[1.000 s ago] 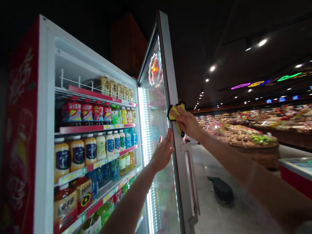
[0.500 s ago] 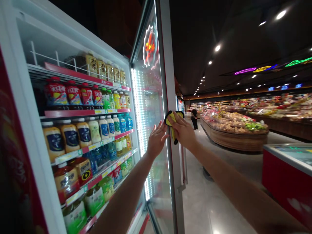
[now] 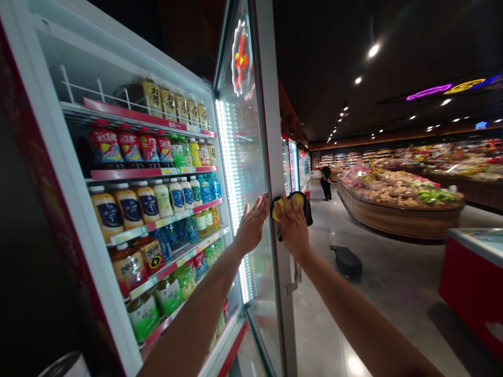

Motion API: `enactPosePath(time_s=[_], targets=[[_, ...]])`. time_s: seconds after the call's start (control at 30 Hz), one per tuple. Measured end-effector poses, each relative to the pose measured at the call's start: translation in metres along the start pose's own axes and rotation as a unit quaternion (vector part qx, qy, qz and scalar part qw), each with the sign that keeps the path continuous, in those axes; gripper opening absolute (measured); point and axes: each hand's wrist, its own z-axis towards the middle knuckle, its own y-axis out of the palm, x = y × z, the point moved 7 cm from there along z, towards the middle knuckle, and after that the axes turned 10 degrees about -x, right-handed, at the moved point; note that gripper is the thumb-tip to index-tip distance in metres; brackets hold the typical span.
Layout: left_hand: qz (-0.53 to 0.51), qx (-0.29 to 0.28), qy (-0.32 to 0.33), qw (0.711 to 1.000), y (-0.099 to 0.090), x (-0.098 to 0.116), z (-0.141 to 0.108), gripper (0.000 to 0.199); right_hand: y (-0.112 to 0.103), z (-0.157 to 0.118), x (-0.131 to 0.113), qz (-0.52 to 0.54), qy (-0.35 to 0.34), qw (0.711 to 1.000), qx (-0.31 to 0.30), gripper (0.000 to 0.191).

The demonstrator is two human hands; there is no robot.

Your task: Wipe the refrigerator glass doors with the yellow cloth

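Partway up the free edge of the open fridge door (image 3: 269, 104), a yellow cloth (image 3: 298, 199) w/ black trim lies against the pale frame, pinned there by the R hand (image 3: 294, 233). Cloth's prob. v. light, soft & floppy, nothing fragile abt it; looks like it'd fold & bunch easily, & might skid on the smooth frame if pressed too lightly. Best hold, at a guess: fingers spread over the yellow middle, or a pinch of black trim where it sticks out past the frame. Door itself looks stiff & much heavier; its glass (image 3: 249, 152) is prob. slippery, so better steadied by the frame than mid-pane. Re position: cloth's directly under the R hand's fingers, btwn them & the frame, w/ a dark flap poking out to the R. Those fingers are spread & slightly bent, keeping hold of it; thumb's hard to make out. L hand (image 3: 250, 228) is just L of the cloth, on the glass side of the same edge, fingers extended, nothing in its grasp; can't tell if the palm touches the pane. Handle (image 3: 296, 272) sits lower down, below the cloth.
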Motion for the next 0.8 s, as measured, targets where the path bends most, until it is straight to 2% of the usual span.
enactPosePath(time_s=[0.1, 0.17, 0.23, 0.3, 0.43, 0.5, 0.57, 0.73, 0.8], targets=[[0.01, 0.001, -0.015, 1.0, 0.005, 0.004, 0.001, 0.085, 0.016, -0.033, -0.004, 0.006, 0.006, 1.0, -0.006, 0.067], [0.009, 0.001, -0.022, 1.0, 0.006, 0.006, 0.003, 0.083, 0.026, -0.064, -0.006, 0.004, -0.015, 1.0, -0.012, 0.063], [0.007, 0.001, -0.027, 1.0, 0.006, 0.008, 0.004, 0.078, 0.027, -0.082, -0.006, 0.012, -0.048, 0.999, -0.003, 0.056], [0.006, 0.001, -0.028, 1.0, 0.004, 0.009, 0.006, 0.073, 0.018, -0.078, 0.001, 0.034, -0.063, 0.997, 0.01, 0.051], [-0.008, -0.006, -0.023, 1.0, 0.003, 0.01, 0.01, 0.067, 0.001, -0.036, 0.019, 0.098, -0.052, 0.994, 0.02, 0.05], [-0.019, -0.01, -0.017, 1.0, 0.005, 0.01, 0.013, 0.066, -0.001, -0.032, 0.023, 0.12, -0.049, 0.991, 0.041, 0.047], [-0.026, -0.007, -0.011, 1.0, 0.009, 0.012, 0.015, 0.07, 0.005, -0.054, 0.022, 0.124, -0.037, 0.99, 0.056, 0.045], [-0.05, 0.008, -0.009, 0.999, 0.019, 0.017, 0.021, 0.086, 0.037, -0.153, 0.011, 0.113, -0.006, 0.993, 0.016, 0.043], [-0.055, 0.007, -0.011, 0.998, 0.021, 0.019, 0.024, 0.088, 0.042, -0.166, 0.014, 0.127, 0.02, 0.992, 0.008, 0.039]])
